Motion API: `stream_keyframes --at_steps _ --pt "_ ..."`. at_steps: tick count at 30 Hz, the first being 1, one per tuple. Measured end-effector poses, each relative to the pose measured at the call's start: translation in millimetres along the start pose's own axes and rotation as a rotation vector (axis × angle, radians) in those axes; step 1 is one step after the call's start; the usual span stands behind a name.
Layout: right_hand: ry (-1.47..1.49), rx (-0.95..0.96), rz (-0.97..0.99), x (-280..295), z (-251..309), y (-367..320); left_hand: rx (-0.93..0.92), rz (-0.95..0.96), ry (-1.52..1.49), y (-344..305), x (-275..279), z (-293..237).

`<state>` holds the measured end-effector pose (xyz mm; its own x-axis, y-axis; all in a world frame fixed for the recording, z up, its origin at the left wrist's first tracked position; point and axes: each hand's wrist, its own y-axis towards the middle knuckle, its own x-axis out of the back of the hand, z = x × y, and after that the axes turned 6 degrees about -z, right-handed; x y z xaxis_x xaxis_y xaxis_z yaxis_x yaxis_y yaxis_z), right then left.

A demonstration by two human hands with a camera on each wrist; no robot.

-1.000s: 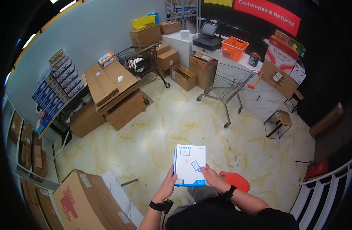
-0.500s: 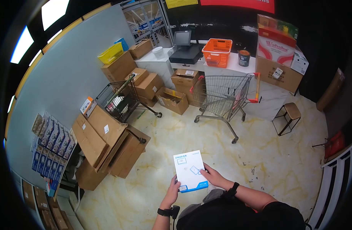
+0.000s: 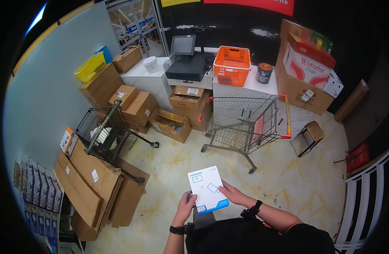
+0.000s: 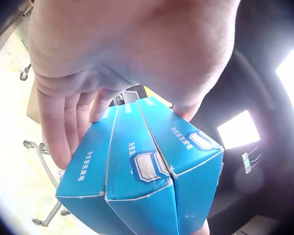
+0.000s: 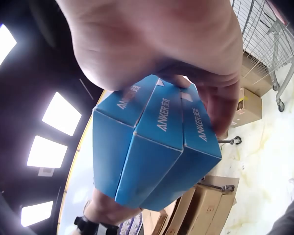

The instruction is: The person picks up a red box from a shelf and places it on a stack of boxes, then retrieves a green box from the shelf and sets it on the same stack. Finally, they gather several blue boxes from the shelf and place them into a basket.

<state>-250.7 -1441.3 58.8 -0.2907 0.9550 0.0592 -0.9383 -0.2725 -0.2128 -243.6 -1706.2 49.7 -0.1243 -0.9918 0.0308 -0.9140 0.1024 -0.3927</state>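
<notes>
3 blue/wht Anker boxes, stacked, held over floor: L hand gripping L edge, R hand gripping R edge.

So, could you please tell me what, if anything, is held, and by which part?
Three stacked boxes, held by opposite sides: the left hand grips the left side, the right hand the right.

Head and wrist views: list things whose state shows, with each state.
Three blue-and-white cardboard boxes, closed, stacked, gripped by left hand and right hand
Orange plastic basket, upright
Low brown cardboard carton, open
Grey wire shopping cart, upright
Black rectangular monitor, screen dark
</notes>
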Motion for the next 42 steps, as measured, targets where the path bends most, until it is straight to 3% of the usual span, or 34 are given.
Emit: stream_keyframes --at_steps 4,10,17,20,23,28,32,39,42 --pt "0.047 -0.007 -0.085 8.4 29.1 87.1 0.005 0.025 0.028 86.5 23.8 -59.4" --pt "0.169 -0.03 -0.295 30.3 65.2 171.2 -0.06 0.253 0.027 220.5 43.4 -134.9" --pt "0.358 -0.14 -0.519 81.1 42.7 240.5 0.009 0.472 0.271 354.4 8.2 -167.4" --pt "0.335 -0.052 -0.535 109.9 32.4 292.3 0.022 0.475 0.327 406.8 -2.1 -192.3" --pt "0.338 -0.066 -0.528 166.5 48.3 339.8 -0.052 0.541 0.317 460.7 -22.2 -239.2" --pt "0.321 0.209 -0.524 250.6 111.8 435.6 -0.254 0.52 0.383 549.1 -50.4 -352.9" --pt "0.264 0.214 -0.594 310.2 167.8 487.4 -0.235 0.508 0.253 617.4 -81.4 -403.0" --pt "0.231 0.202 -0.725 422.7 217.4 561.7 -0.596 0.531 0.335 752.7 -152.4 -467.9" --pt "0.243 0.071 -0.757 465.1 247.1 588.9 -0.468 0.655 0.268 803.2 -192.1 -502.9"
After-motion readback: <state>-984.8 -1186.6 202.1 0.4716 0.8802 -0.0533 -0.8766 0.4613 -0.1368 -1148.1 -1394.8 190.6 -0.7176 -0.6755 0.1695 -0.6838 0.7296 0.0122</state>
